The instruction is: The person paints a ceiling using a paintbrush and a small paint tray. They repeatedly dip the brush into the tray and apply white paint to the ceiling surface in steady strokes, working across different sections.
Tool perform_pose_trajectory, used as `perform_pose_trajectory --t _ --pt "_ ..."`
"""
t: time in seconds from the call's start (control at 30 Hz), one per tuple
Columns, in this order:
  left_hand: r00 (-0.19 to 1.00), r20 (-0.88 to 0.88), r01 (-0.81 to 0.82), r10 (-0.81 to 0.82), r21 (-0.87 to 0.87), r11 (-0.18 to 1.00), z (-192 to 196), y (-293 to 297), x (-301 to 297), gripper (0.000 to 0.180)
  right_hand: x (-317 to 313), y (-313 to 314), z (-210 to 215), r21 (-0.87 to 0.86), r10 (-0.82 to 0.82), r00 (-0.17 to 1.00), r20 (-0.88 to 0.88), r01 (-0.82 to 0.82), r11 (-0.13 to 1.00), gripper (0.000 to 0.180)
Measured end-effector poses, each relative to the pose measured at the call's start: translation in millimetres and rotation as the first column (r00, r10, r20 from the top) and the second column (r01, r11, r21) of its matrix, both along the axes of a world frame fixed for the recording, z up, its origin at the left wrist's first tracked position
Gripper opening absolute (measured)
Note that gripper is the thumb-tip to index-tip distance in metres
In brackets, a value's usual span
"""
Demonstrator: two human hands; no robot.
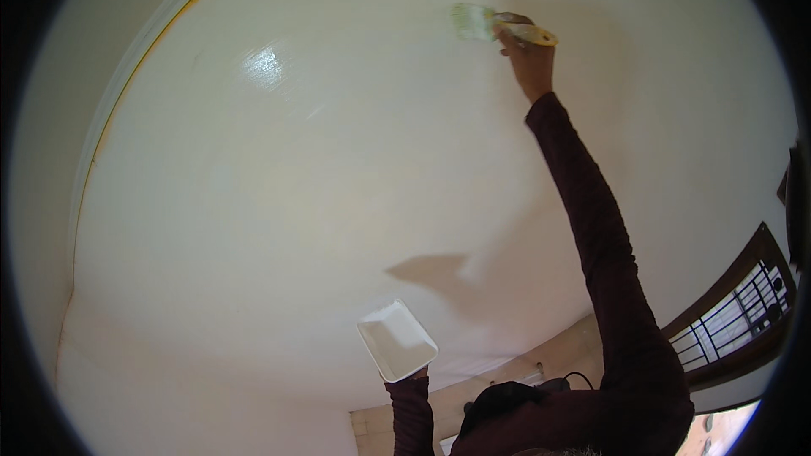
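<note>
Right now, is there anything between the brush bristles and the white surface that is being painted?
Nothing visible. The right hand holds the paintbrush, and its bristles lie directly on the white surface. The left hand holds the white tray lower down, well apart from the brush.

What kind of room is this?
Probably a room in a house being painted. A big white ceiling fills the view, a barred window sits at the right, and a hand presses a paintbrush to the ceiling.
</note>
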State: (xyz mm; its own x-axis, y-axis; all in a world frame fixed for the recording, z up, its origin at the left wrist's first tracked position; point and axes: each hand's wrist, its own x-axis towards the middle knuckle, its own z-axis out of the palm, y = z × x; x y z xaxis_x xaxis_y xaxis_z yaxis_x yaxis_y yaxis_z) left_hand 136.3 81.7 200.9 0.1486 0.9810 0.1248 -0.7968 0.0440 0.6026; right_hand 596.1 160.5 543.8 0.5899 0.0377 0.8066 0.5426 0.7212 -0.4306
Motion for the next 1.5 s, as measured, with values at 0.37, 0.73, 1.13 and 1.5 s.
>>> perform_pose_trajectory --t 0.37,0.73,1.13,1.5 --pt "0.961 -0.269 -0.021 0.061 0.148 0.989 18.2 -8.1 7.3 0.054 -11.6 -0.4 6.7 0.085 -0.699 0.669 0.253 0.705 0.705 0.025" --pt "0.93 -0.359 -0.01 0.08 0.193 0.981 21.3 -3.6 6.3 0.054 -86.5 -21.7 27.8 -0.155 -0.079 0.853 0.515 0.184 0.971 0.019" --pt "0.988 -0.152 0.049 -0.032 0.112 0.992 5.1 -4.2 0.3 0.058 2.3 -26.6 78.5 -0.135 -0.129 0.933 0.335 0.183 0.974 0.031" --pt "0.998 -0.002 0.06 -0.06 -0.05 0.997 25.4 -7.3 8.0 0.055 -19.6 13.8 28.7 0.111 -0.042 0.992 0.115 0.029 0.993 0.02"
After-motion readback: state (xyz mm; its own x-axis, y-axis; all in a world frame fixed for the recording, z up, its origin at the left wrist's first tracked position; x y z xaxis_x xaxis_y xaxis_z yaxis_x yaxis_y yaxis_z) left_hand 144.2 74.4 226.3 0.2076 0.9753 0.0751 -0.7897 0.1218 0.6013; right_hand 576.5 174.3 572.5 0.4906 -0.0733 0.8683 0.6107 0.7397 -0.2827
